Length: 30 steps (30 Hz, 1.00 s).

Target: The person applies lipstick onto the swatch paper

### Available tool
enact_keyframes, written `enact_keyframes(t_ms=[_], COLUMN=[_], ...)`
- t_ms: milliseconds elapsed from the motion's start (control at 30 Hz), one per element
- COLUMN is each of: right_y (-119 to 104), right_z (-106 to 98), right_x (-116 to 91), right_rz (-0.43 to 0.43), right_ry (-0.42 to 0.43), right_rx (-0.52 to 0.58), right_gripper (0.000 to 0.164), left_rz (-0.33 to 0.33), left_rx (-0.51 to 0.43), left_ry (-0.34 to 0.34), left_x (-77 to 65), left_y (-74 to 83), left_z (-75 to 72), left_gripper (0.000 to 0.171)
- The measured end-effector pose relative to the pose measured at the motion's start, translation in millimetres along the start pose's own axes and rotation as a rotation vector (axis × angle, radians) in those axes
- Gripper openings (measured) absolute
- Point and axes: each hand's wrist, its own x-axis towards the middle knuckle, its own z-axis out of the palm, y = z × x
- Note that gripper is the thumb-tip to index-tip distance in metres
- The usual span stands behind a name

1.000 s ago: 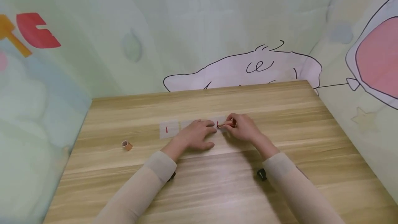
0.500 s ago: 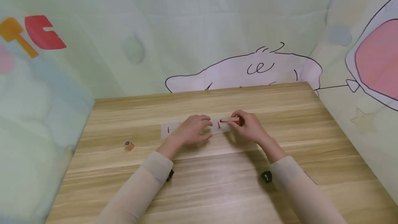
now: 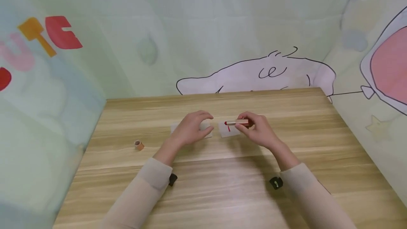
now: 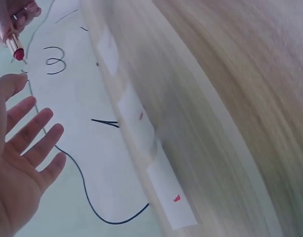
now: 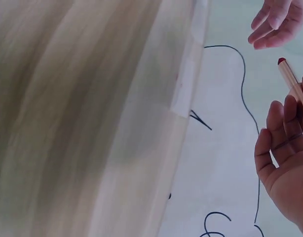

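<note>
My right hand [image 3: 259, 130] pinches a lipstick [image 3: 237, 122] with a gold tube and a red tip pointing left. The tip appears just above a white paper slip [image 3: 225, 133] bearing a red stroke. My left hand [image 3: 190, 128] hovers over further white slips, thumb and fingers apart, holding nothing. It partly hides those slips in the head view. In the left wrist view, red marks show on the nearest slip [image 4: 171, 190] and the middle slip [image 4: 134, 113]. On the table to the left lies the orange lipstick cap [image 3: 139, 145], its hollow end visible.
The wood-grain table [image 3: 216, 200] ends at a printed cloth backdrop [image 3: 197, 45] behind and at both sides. Black wrist pieces [image 3: 276, 182] show beside the cuffs.
The lipstick tip has lifted off the right slip, leaving a red stroke. My left hand has risen from the slips and shifted left, its thumb and fingers spreading. The head view has turned slightly.
</note>
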Motion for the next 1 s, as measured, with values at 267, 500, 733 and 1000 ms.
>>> enact_keyframes(t_ms=[267,500,733,1000], right_y=[-14.5,-53.4,-58.1,-35.8], right_z=[-1.8,-7.2,-3.2,13.9], right_x=[-2.0,-3.6,-2.3,2.7], right_rz=[-0.026,-0.135,-0.170,-0.189], right_ry=[0.015,0.039,0.034,0.030], right_rx=[0.041,0.030,0.053,0.141], right_gripper=[0.017,0.013,0.013,0.020], left_rz=[-0.060,-0.130,-0.209,-0.339], left_rx=[-0.170,-0.307,-0.555,-0.942], left_ry=[0.033,0.077,0.095,0.049], left_x=[-13.7,-24.8,-30.1,-33.9], left_y=[11.1,15.3,16.4,24.6], left_z=[-11.2,-18.2,-14.8,-8.3], left_gripper=[0.039,0.039,0.040,0.038])
